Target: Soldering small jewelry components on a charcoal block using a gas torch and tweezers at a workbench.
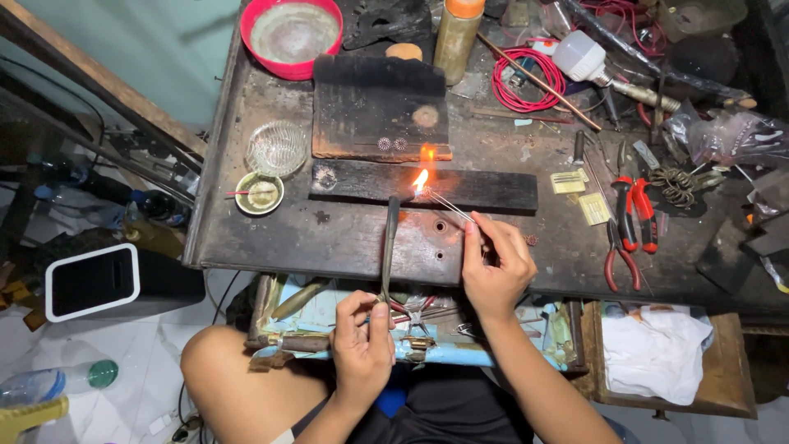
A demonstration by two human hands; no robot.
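My left hand (362, 335) grips the lower end of a slim dark torch pipe (389, 243) that points up the bench. An orange flame (421, 179) burns at its tip, over a long charred wooden block (485, 191). My right hand (493, 265) pinches metal tweezers (448, 205), whose tips reach into the flame. Whatever sits between the tweezer tips is too small to make out. A second charred board (370, 107) lies just beyond, with two small round metal pieces (392, 144) on it.
A red bowl (294, 34), a clear glass dish (277, 148) and a small metal cup (259, 193) stand at the left. Red-handled pliers (633, 218), coiled red wire (526, 82), a white bulb (575, 56) and an orange-capped bottle (457, 37) crowd the right. An open drawer (674, 362) holds white cloth.
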